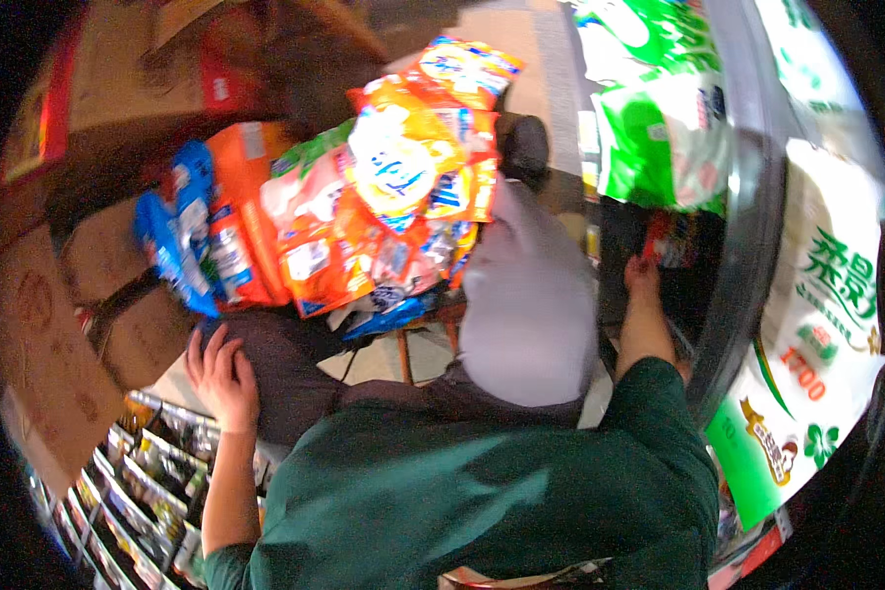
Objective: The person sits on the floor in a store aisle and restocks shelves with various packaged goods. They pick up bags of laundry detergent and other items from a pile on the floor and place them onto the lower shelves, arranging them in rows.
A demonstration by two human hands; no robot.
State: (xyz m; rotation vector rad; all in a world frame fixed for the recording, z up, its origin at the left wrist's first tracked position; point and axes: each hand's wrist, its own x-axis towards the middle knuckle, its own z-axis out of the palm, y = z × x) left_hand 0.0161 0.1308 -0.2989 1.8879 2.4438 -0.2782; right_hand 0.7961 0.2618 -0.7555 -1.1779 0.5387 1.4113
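Observation:
My left hand [225, 376] rests on my dark-trousered left knee, fingers apart and holding nothing. On the right, my right hand [641, 274] reaches into a dark shelf gap and grips a small red packet [658, 234], blurred and partly lost in shadow. Just beyond it, a green-and-white plastic pack [660, 140] sits on the shelf. Before me is a heap of detergent bags: an orange-and-yellow Tide bag [398, 162] on top, orange bags [328, 273] below, and blue bags [177, 251] at the left. Wooden legs [404, 358] show beneath the heap.
Cardboard boxes [51, 317] line the left side. At lower left stands a rack of small goods [144, 487]. A dark shelf edge [752, 221] runs along my right, with large white-and-green tissue packs [811, 354] outside it. My right leg [535, 317] stands between heap and shelf.

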